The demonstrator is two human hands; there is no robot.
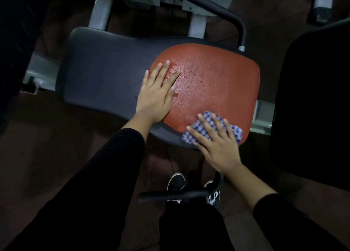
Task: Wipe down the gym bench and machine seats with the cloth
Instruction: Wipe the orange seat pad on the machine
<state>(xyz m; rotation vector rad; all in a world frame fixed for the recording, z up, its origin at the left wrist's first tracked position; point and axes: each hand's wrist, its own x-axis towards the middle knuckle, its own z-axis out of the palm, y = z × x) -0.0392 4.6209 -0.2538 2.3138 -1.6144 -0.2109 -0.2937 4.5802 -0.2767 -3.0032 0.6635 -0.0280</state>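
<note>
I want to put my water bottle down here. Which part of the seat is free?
The grey pad, left of the left hand, is bare. The red pad is wet between the hands. Its near edge is crowded: the right hand presses the cloth there.

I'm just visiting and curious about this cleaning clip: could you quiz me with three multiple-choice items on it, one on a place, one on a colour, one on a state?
1. Where does the cloth lie?
A. on the floor
B. on the near edge of the red pad
C. on the grey pad

2. What pattern does the cloth have?
A. plain yellow
B. green stripes
C. blue and white checks

3. How does the left hand lie?
A. flat, fingers straight, on the seat
B. clenched round a bottle
C. hanging at the side

Answers:
1 B, the right hand presses it there.
2 C, the checks show between the fingers.
3 A, its palm rests where the grey and red pads meet.
</note>
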